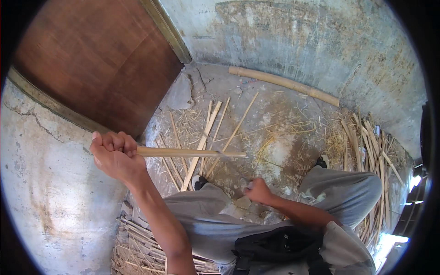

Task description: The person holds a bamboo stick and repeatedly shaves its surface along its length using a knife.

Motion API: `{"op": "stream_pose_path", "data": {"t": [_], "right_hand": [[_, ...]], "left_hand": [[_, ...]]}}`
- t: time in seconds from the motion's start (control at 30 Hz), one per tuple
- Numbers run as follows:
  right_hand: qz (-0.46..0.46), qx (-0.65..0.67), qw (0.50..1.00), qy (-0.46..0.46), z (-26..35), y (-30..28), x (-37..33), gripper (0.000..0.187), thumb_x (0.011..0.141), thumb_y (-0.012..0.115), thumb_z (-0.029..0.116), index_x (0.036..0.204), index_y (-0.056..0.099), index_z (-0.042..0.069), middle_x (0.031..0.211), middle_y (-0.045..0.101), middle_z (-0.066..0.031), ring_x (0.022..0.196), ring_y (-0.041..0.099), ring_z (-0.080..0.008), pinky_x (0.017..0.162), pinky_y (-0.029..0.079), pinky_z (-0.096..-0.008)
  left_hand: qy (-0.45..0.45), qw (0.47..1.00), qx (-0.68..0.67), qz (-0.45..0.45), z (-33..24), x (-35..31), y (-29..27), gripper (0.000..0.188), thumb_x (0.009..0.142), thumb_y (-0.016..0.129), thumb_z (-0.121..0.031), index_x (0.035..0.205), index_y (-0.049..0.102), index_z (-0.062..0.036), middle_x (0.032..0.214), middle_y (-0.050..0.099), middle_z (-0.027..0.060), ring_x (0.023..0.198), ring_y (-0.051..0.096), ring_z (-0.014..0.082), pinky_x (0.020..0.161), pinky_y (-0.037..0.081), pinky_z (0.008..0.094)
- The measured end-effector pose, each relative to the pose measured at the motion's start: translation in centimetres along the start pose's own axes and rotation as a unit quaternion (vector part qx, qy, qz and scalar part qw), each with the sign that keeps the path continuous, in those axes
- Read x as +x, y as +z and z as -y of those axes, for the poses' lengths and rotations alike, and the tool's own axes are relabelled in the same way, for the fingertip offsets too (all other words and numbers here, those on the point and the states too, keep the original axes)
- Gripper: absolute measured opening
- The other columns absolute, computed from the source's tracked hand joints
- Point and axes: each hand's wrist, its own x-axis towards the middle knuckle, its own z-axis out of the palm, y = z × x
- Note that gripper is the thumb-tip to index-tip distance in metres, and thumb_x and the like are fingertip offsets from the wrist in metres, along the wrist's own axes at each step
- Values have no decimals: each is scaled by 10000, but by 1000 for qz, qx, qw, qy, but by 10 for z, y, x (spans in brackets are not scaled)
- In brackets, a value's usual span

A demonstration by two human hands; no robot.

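Observation:
My left hand is closed around one end of a bamboo strip, which points to the right across the view, above the floor. Lower and to the right, my right hand is closed in a fist. From it a thin, blurred grey line, which looks like a knife blade, runs up toward the strip near its free end. The handle is hidden in my fingers, and whether the blade touches the strip is hard to make out.
Several split bamboo strips lie on the floor ahead. More bamboo is piled at the right and lower left. A thick bamboo pole lies along the far wall. A brown door stands at the left. Shavings litter the floor between my feet.

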Motion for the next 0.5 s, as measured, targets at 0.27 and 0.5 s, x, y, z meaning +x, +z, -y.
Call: {"op": "stream_pose_path", "data": {"t": [0.27,0.5], "right_hand": [[74,-136,984,83,-85,0,7,301,705,610,268,731,656,-28,706,621,-262,709,633,-417,708,529,-457],[-3,109,993,48,46,-23,19,317,715,619,207,792,641,-99,719,623,-284,692,636,-428,638,519,-437]], "left_hand": [[-12,998,-12,66,9,-2,7,407,942,451,-246,599,257,-146,498,223,-22,396,211,97,366,149,272],[-8,999,-12,45,11,13,-14,395,943,469,-254,629,253,-151,520,219,-23,425,208,97,379,171,263]]}}
